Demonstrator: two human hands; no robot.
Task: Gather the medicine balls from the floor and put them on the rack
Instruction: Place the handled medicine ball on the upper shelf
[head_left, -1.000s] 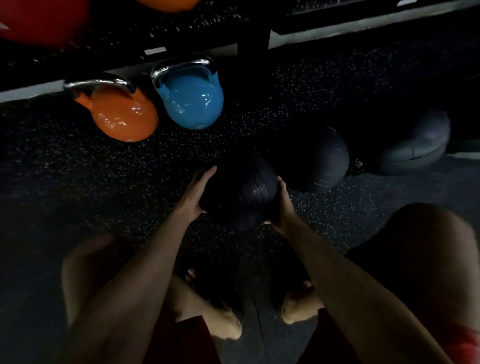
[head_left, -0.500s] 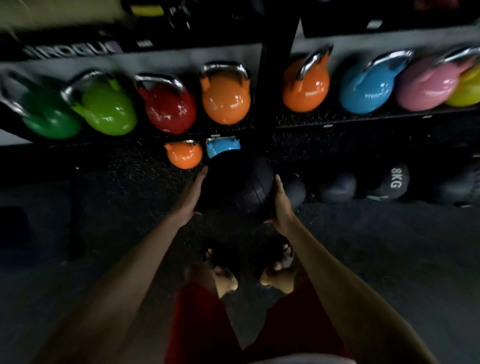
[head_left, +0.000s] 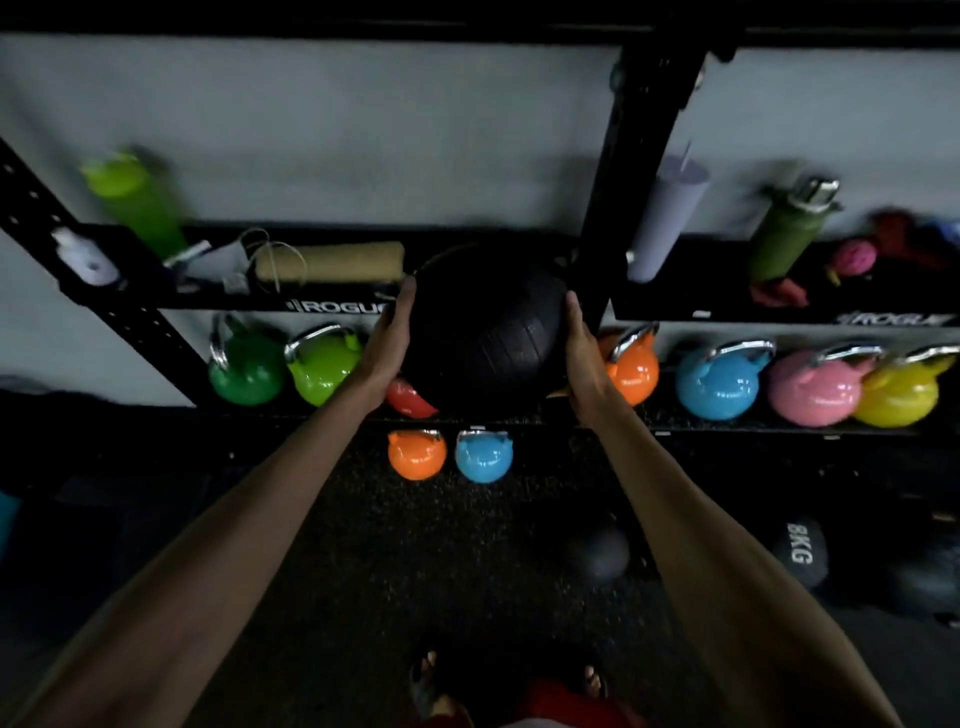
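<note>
Black medicine ball (head_left: 485, 332) held up in the air between both hands, in front of the rack (head_left: 631, 171) at the level of its upper shelf (head_left: 332, 301). Left hand (head_left: 387, 345) flat against the ball's left side, fingers pointing up along the curve; right hand (head_left: 582, 345) pressed to its right side the same way (palms facing each other, ball squeezed between them). Both arms stretched out forward. Ball overlapping the shelf's front edge and the upright post in the picture; whether touching the shelf or only before it, cannot tell.

Behind and below the ball, a row of coloured kettlebells (head_left: 719, 382) on the lower shelf, a red one partly hidden behind the left wrist. Two more on the floor under the ball: orange kettlebell (head_left: 416, 454) and blue kettlebell (head_left: 484, 457), side by side. Further dark balls on the floor to the right, one a small dark ball (head_left: 597, 553) near the right forearm, another marked 8KG (head_left: 800, 545).
</note>
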